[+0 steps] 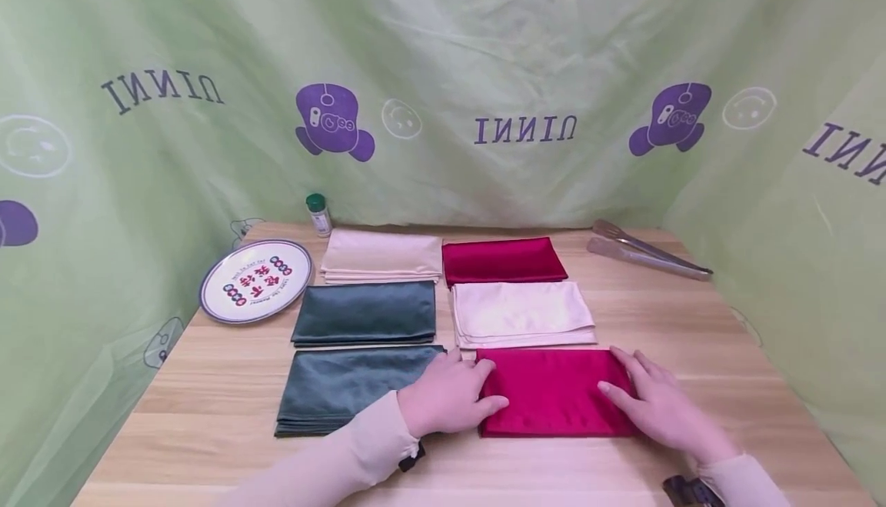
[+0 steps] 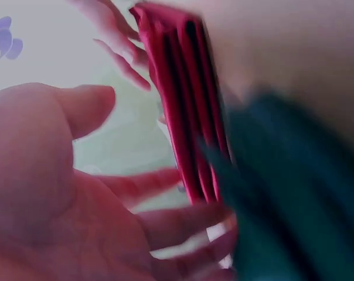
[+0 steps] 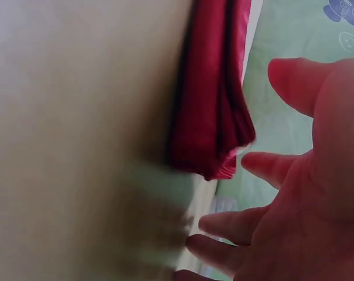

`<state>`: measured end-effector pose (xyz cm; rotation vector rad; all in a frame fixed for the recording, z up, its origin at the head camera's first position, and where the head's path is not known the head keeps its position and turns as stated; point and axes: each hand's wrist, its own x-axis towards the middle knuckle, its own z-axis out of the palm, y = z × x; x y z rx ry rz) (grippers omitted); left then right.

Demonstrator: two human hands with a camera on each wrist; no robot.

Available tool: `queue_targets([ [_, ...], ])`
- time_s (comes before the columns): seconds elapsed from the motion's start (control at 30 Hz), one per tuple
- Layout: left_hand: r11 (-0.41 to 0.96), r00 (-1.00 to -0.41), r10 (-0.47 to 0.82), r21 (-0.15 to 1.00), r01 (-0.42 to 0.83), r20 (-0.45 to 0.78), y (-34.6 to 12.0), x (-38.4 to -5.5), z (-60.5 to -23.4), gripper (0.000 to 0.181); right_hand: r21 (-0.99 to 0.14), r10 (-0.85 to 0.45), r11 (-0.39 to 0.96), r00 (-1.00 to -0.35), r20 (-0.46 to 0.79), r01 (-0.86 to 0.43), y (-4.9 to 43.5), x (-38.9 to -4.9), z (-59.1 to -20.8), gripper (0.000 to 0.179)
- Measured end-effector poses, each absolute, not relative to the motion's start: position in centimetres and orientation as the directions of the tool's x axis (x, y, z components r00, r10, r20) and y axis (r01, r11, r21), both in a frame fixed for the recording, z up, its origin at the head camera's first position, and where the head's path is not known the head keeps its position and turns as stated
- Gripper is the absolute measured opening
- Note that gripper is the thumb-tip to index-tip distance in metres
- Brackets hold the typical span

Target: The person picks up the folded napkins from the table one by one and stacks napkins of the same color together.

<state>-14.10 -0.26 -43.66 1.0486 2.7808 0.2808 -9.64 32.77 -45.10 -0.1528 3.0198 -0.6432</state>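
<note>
A red satin cloth [image 1: 547, 393], folded into a flat rectangle, lies in the front row, right of centre. At its left end rests my left hand [image 1: 448, 393], thumb over the near part of the edge. My right hand [image 1: 657, 405] is at the opposite end, its fingertips along that edge. In the left wrist view the stacked folds of the red cloth [image 2: 180, 99] show beside loosely spread fingers [image 2: 183, 225]. The right wrist view has the cloth's other end [image 3: 209, 111] beside relaxed fingers [image 3: 238, 225]. A dark green folded cloth [image 1: 346, 384] lies partly behind my left hand.
Behind lie another dark green cloth [image 1: 367, 313], a pale pink one [image 1: 522, 311], a beige one [image 1: 383, 253] and a second red one [image 1: 504, 259]. A plate [image 1: 252, 307] and a green-capped shaker [image 1: 319, 215] stand at left; metal tongs [image 1: 651, 253] lie back right.
</note>
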Motion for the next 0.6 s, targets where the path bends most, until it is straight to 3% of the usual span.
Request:
queue_targets([
  [0.23,0.791,-0.784,0.601,0.255,0.556,-0.155,1.2,-12.8,-44.1,0.069,-0.416,-0.131,0.902,-0.991,-0.006,-0.117,31.8,-9.0,-45.4,0.079],
  [0.4,0.748,-0.804,0.586,0.445,0.492,-0.095,1.4,-13.2,-44.5,0.06,-0.469,-0.122,0.874,-0.992,0.037,-0.126,31.7,-9.4,-45.1,0.071],
  [0.6,0.561,-0.827,0.561,0.72,0.409,0.033,0.9,-13.6,-45.1,0.037,-0.668,-0.079,0.742,-0.997,-0.004,-0.056,32.1,-9.2,-45.0,0.067],
])
